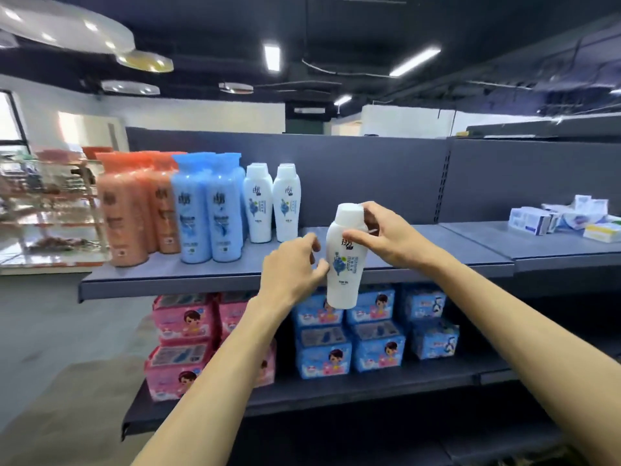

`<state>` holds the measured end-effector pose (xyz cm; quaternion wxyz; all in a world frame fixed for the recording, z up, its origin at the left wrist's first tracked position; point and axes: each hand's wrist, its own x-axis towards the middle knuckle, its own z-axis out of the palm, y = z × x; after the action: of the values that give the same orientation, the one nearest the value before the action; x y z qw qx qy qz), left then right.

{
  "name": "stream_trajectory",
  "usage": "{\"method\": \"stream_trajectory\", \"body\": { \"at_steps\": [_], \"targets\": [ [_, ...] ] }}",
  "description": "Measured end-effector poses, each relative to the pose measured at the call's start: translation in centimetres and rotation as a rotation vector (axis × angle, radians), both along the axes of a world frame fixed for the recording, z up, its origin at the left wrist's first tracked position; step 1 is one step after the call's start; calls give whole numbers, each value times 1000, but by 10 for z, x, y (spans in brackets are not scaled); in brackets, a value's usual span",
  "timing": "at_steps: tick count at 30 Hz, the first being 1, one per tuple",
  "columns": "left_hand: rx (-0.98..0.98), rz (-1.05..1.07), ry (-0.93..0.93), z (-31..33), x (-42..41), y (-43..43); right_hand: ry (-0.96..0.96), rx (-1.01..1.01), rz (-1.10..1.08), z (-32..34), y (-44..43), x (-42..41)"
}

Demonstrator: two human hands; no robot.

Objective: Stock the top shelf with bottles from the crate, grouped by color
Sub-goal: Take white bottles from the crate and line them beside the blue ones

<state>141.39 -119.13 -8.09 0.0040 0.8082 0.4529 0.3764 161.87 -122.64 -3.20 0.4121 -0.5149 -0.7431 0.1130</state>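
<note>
1. Now the white bottle [346,260] is in the air in front of the top shelf [437,243], about upright, its base lower than the shelf's front edge.
2. The right hand [386,240] grasps it high up, thumb across the front and fingers round the cap end.
3. The left hand [292,267] is just beside it with curled fingers and the thumb tip at the bottle's side. I cannot tell whether it grips or only steadies.
4. On the shelf, the white group [272,203] stands to the left of the held bottle, then the blue bottles [208,210], then the orange bottles [134,210].
5. The step in hand looks like placing one more white bottle. The next move likely calls for lifting it over the edge and setting it upright on the bare shelf just right of the white group, label forward.
6. The crate is out of view.
</note>
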Motion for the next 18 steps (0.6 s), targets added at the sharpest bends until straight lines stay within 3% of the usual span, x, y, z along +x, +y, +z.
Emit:
{"method": "stream_trajectory", "body": {
  "at_steps": [8, 18],
  "targets": [
    [143, 76, -6, 72, -45, 15, -21, 55, 72, 62, 42, -39],
    [148, 171, 1, 87, -92, 45, -107, 17, 42, 69, 101, -78]
  ]
}}
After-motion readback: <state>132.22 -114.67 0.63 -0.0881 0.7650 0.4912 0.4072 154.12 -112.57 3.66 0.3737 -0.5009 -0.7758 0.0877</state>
